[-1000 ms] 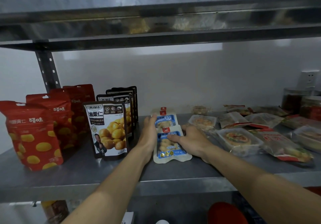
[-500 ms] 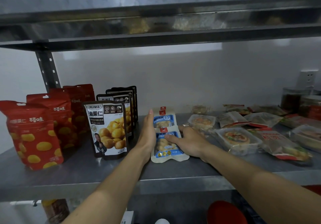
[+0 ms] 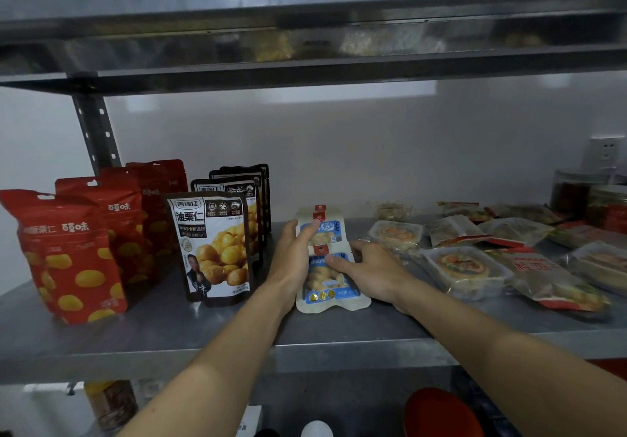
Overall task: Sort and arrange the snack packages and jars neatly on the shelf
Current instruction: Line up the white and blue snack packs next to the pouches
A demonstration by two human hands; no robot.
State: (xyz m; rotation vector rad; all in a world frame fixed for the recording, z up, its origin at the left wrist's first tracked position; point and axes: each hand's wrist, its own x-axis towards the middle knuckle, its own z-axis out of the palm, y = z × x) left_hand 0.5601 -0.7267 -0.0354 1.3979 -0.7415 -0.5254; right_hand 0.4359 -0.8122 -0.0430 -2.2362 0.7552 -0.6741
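Grey metal shelf (image 3: 203,335) carries the row being tidied. A second ago the left hand (image 3: 293,257) lay flat beside the rear blue-and-white plastic snack packets (image 3: 324,231); now its thumb hooks over them. The right hand (image 3: 369,270) grips the front blue-and-white plastic packet (image 3: 330,280), which has been nudged slightly towards the black chestnut pouches (image 3: 213,243). I judge the blue row nearly squared up.
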